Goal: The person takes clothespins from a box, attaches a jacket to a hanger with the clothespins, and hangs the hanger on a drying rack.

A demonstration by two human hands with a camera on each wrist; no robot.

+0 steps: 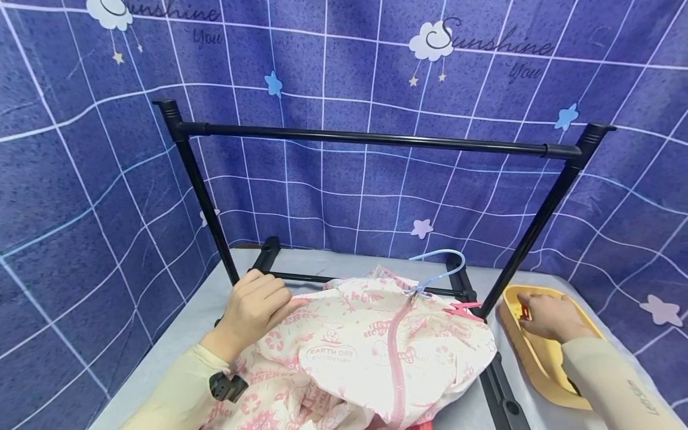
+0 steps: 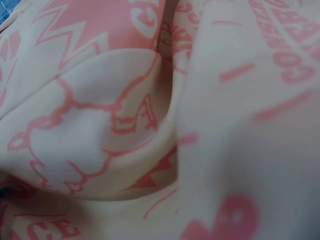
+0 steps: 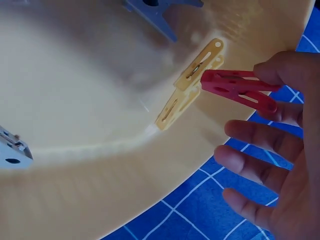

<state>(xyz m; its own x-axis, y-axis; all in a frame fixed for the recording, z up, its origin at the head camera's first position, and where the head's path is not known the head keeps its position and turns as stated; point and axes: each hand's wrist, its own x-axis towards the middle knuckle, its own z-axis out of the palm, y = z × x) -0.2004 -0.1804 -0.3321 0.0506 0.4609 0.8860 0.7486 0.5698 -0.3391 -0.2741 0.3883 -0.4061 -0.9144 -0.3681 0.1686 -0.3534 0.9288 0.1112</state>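
A white garment point(image 1: 344, 352) with pink print and a pink zipper lies spread below the rack; its printed folds fill the left wrist view. My left hand point(image 1: 258, 304) pinches its upper left edge between thumb and fingers. From the collar rises the hook of a blue hanger point(image 1: 448, 275). One pink clothespin point(image 1: 464, 310) is at the garment's right shoulder. Over the yellow basin point(image 1: 529, 373), my right hand point(image 1: 556, 316) pinches a red clothespin point(image 3: 235, 87) by its handle ends, the other fingers spread. A yellow clothespin point(image 3: 192, 75) lies in the basin just behind it.
A black rack point(image 1: 371, 138) stands over the grey-white table point(image 1: 317, 260), its right foot point(image 1: 500, 394) between garment and basin. Blue-grey clothespins point(image 3: 162, 17) also lie in the basin. A blue checked curtain point(image 1: 365, 77) hangs behind and to both sides.
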